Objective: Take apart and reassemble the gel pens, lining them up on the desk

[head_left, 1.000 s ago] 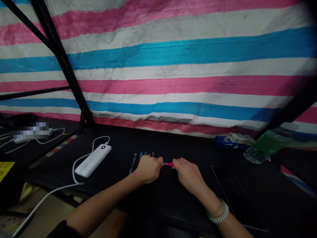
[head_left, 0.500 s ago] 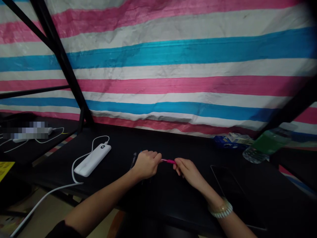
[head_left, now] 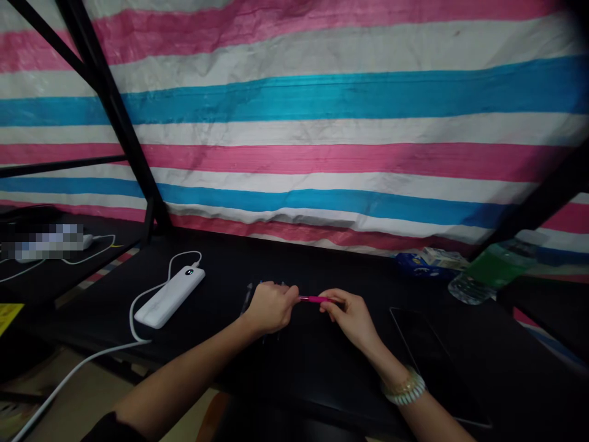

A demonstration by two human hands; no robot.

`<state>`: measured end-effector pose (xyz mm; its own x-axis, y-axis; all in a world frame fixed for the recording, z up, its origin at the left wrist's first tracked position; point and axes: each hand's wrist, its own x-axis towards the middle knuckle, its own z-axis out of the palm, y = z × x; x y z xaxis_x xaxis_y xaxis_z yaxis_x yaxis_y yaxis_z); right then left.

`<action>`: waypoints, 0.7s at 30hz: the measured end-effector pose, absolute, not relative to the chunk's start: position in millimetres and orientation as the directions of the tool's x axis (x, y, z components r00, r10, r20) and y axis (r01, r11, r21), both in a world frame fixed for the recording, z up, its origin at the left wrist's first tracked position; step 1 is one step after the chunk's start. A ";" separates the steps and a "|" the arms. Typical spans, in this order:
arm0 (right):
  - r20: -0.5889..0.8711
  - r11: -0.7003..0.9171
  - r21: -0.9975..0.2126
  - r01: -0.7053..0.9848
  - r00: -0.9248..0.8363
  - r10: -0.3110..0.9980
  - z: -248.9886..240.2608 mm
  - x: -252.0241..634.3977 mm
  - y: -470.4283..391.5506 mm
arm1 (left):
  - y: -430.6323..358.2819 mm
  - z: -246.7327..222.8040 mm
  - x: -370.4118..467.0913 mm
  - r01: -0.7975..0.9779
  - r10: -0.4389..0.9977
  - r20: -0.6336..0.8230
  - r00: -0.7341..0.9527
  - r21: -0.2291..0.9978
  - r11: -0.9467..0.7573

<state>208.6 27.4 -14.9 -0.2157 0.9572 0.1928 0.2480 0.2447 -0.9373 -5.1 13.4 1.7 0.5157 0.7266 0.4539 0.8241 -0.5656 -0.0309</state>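
A slim pink pen (head_left: 315, 299) lies level between my two hands, just above the black tabletop. My left hand (head_left: 271, 307) is closed around its left end, which is hidden in the fist. The fingertips of my right hand (head_left: 347, 313) pinch the pen's right end, and a bracelet circles that wrist. Partly behind and under my left hand are dark, thin pens (head_left: 247, 296) on the table; how many I cannot tell.
To the left lies a white power bank (head_left: 171, 297) with a white cable. A dark tablet (head_left: 430, 359) rests right of my right hand. Farther back are a blue packet (head_left: 414, 266) and a tilted plastic bottle (head_left: 494, 270) with a green label. Striped sheeting (head_left: 322, 135) hangs behind the black table (head_left: 322, 374).
My right hand's fingers have shifted on the pen, and more of its pink part shows between the hands. My left hand keeps its grip. The view has moved slightly.
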 end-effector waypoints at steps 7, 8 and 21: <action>-0.082 -0.073 -0.996 0.041 -0.296 0.952 -14.0 210.8 30.5 | 14.3 1.5 -5.5 0.828 0.712 0.487 0.507 -0.047 -0.558; -0.099 -0.094 -0.995 0.033 -0.299 0.949 -14.0 211.2 30.7 | 14.4 1.4 -5.5 0.827 0.708 0.490 0.509 -0.050 -0.560; -0.156 -0.173 -0.984 -0.031 -0.300 0.941 -8.1 213.9 28.4 | 14.3 0.1 -5.9 0.820 0.693 0.497 0.522 -0.068 -0.568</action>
<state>213.9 28.4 -8.1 -0.2998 0.9412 -0.1561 -0.0313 -0.1732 -0.9844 -5.9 14.3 0.1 0.5216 0.6934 0.4971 0.8200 -0.5683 -0.0677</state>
